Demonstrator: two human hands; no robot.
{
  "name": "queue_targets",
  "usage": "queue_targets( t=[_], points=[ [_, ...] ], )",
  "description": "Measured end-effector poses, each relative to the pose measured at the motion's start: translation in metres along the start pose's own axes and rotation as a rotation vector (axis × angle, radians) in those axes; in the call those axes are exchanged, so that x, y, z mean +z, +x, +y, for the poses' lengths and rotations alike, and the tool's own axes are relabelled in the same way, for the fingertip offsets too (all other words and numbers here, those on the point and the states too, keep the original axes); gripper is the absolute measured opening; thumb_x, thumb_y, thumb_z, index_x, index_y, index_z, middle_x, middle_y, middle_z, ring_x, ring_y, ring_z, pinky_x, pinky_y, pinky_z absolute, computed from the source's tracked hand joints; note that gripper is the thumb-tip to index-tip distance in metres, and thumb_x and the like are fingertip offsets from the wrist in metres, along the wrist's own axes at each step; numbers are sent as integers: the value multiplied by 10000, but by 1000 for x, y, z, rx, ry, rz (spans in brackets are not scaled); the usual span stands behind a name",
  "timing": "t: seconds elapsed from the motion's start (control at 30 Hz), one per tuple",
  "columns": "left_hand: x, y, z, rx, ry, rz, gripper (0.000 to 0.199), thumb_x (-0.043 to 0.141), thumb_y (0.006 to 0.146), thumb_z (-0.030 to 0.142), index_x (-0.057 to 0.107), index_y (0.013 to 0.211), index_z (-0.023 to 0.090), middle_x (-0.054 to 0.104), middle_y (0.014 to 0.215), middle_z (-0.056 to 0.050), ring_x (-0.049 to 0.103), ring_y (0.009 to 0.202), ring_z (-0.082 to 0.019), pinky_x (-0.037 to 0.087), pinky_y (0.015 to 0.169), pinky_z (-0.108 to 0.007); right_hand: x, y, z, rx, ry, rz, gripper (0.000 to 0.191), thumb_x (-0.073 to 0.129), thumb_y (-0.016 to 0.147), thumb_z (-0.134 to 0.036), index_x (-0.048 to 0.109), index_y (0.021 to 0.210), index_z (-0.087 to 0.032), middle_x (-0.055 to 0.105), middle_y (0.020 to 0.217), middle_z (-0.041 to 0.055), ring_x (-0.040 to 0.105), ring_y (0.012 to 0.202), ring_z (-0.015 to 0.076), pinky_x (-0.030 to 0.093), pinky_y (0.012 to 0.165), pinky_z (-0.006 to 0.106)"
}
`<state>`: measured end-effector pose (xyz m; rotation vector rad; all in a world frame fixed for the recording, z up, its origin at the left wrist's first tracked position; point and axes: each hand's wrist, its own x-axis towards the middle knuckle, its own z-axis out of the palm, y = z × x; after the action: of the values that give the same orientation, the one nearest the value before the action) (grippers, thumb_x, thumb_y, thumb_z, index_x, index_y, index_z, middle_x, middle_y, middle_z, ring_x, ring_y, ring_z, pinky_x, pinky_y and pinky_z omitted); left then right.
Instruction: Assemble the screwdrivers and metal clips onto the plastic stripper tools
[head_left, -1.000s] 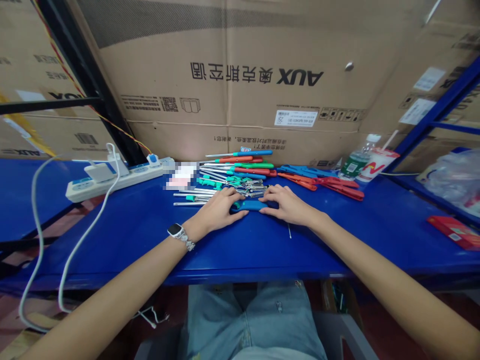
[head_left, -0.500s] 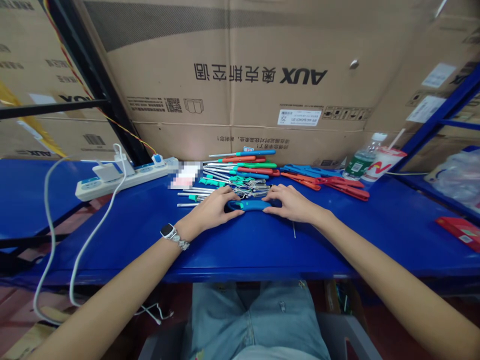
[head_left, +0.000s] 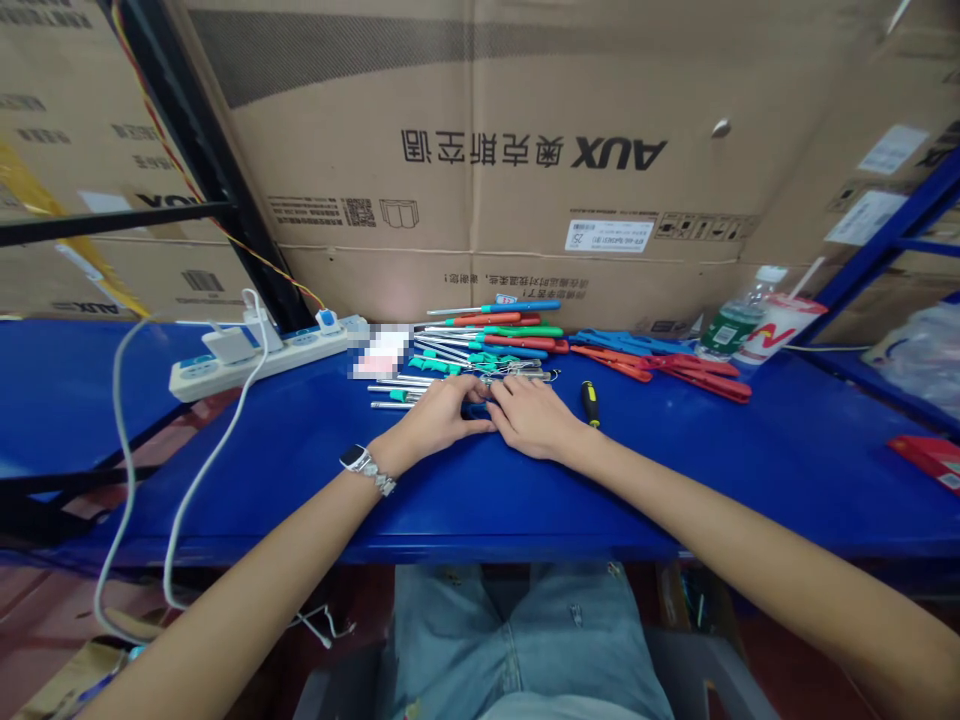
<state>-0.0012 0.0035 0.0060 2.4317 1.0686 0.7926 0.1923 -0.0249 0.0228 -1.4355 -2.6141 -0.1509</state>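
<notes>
A blue plastic handle [head_left: 475, 410], possibly the casing of a long-nosed lighter, lies mostly hidden between my hands just above the blue tabletop. The fingers and thumb of my left hand [head_left: 442, 415] are closed around its left end. Pressed over its right part are the bent fingers of my right hand [head_left: 532, 415]. Right behind my fingers is a heap of small wire and metal parts [head_left: 525, 368]. A short black and yellow screwdriver [head_left: 590, 402] lies to the right of my right hand. Metal tubes [head_left: 390, 405] lie left of my left hand.
Red, green and blue long-handled pieces with metal rods [head_left: 525, 332] are piled behind my hands. Blue [head_left: 630, 342] and red plastic shells [head_left: 701, 376] lie at the right, near a bottle [head_left: 731, 325] and a cup [head_left: 780, 325]. A power strip [head_left: 225, 372] stands left.
My right hand has moved left along the blue handle, close to my left hand, and now covers most of it. The screwdriver has come into full view.
</notes>
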Motion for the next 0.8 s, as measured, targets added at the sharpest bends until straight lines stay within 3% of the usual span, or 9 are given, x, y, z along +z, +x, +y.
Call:
queue_targets(
  t=[0.17,0.27,0.37,0.43,0.47,0.53,0.63,0.73,0.8],
  points=[
    [-2,-5,4,39,81,39,516,820,797,408,538,1176,201,697,1083,-85,662,1011,-283,479,886,-422,0,-3,-2,108,13,-46,409,337,1071,-411,598,1212,-130,698,1176,201,669,1073,326,500,828,397],
    [-12,-6,12,95,169,175,536,800,792,487,554,1176,206,677,1109,-92,627,1029,-287,463,907,-435,-4,-6,0,138,24,-31,466,292,1082,-471,623,1152,-150,705,1168,187,697,1027,314,502,787,373],
    [-24,-7,21,94,147,473,291,680,871,483,564,851,217,634,855,-49,586,833,-224,469,794,-372,-6,-8,6,210,77,-10,530,246,1080,-534,623,1113,-163,722,1129,179,717,975,310,494,747,360],
    [-27,-9,26,21,78,616,435,587,929,470,428,605,226,494,605,-3,493,628,-171,435,664,-321,-7,-9,9,272,127,-2,554,216,1078,-551,623,1083,-177,744,1049,166,725,945,318,487,734,364],
    [-26,-9,28,-38,24,619,518,555,948,484,375,537,226,422,521,11,439,550,-152,406,603,-305,-8,-9,11,306,152,1,561,204,1077,-555,625,1068,-184,751,1009,157,728,932,323,485,731,367],
    [-20,-7,30,-177,-130,496,603,528,958,560,410,474,220,402,441,13,408,465,-134,366,518,-287,-10,-10,11,373,206,8,570,195,1073,-569,629,1049,-200,758,966,142,732,923,329,483,736,371],
    [-3,4,34,-343,-422,276,604,540,895,714,629,625,181,639,595,-48,574,548,-179,438,508,-284,-11,-10,7,434,306,48,568,199,1069,-579,634,1037,-215,758,977,136,732,949,333,487,751,375],
    [13,23,43,-370,-566,306,596,577,840,741,609,643,180,661,662,-57,627,658,-203,520,625,-314,-8,-9,-1,420,464,126,530,204,1079,-525,634,1063,-216,749,1016,142,724,991,327,499,770,382],
    [22,36,51,-349,-655,362,556,562,854,709,615,675,185,693,717,-68,657,746,-221,540,719,-338,-3,-8,-6,384,627,185,516,195,1084,-498,624,1118,-213,739,970,130,730,908,298,514,745,377]
  ],
)
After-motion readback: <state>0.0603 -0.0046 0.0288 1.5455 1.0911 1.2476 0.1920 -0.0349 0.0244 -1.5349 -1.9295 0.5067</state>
